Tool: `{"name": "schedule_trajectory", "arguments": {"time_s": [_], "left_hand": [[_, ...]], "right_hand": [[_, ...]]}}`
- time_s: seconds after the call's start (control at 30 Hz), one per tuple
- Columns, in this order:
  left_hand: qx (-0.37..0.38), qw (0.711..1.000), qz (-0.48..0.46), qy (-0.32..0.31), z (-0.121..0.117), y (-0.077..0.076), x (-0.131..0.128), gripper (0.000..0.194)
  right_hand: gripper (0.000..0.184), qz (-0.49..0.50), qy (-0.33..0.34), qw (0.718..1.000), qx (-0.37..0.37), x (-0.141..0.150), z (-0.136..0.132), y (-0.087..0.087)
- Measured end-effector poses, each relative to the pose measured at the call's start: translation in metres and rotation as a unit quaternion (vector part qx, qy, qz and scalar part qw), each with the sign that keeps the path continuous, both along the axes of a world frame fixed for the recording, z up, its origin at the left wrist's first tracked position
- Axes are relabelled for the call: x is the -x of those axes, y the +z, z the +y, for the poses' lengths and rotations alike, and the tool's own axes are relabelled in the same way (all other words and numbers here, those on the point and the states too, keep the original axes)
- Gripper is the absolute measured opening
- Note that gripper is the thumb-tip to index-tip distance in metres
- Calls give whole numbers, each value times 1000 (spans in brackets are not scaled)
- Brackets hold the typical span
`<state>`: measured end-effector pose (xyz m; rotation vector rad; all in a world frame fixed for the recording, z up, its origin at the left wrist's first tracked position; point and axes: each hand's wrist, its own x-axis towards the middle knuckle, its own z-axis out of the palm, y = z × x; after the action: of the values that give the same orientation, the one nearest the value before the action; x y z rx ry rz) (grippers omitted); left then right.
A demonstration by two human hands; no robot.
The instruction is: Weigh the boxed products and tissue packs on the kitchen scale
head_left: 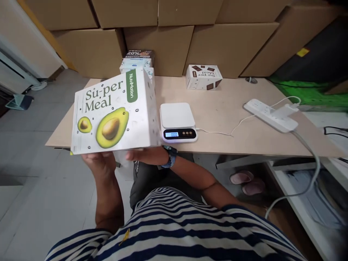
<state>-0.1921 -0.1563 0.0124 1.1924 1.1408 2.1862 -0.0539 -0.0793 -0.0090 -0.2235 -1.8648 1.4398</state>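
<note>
Both hands hold up a white box point(114, 108) printed with avocados, "Su-per Meal" and "NutriMotion", over the left front edge of the table. My left hand point(99, 161) grips it from below, with its fingers mostly hidden. At the lower right corner of the box, my right hand point(148, 156) supports the underside; its thumb shows and the other fingers are hidden. A white digital scale point(178, 117) lies just right of the box, its display lit and reading 0.00.
Behind the avocado box stand several stacked small boxes point(137, 63). A white box with chocolate pictures point(203, 77) sits at the back of the table point(217, 119). A power strip point(270, 114) with cables lies on the right. Large cardboard boxes point(160, 50) line the back.
</note>
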Motion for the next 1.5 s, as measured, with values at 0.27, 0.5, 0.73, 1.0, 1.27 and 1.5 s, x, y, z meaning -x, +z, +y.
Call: {"name": "schedule_trajectory", "arguments": {"time_s": [0.27,0.5,0.73,1.0,1.27,1.5], "left_hand": [[-55,990,107,71,50,-5,36,72],[79,963,251,58,70,20,62,81],[151,970,181,-65,87,22,85,73],[244,881,399,-67,99,-9,91,88],[271,890,361,-59,107,-30,100,74],[236,928,265,-110,115,-46,107,75]], "right_hand": [[147,-15,-218,974,-67,-28,39,14],[105,-45,-257,965,-22,-44,53,11],[89,-196,-266,939,-90,-62,86,4],[95,-274,-304,905,-116,-61,102,0],[99,-278,-308,902,-114,-63,103,-2],[99,-283,-315,901,-92,-54,100,-1]]}}
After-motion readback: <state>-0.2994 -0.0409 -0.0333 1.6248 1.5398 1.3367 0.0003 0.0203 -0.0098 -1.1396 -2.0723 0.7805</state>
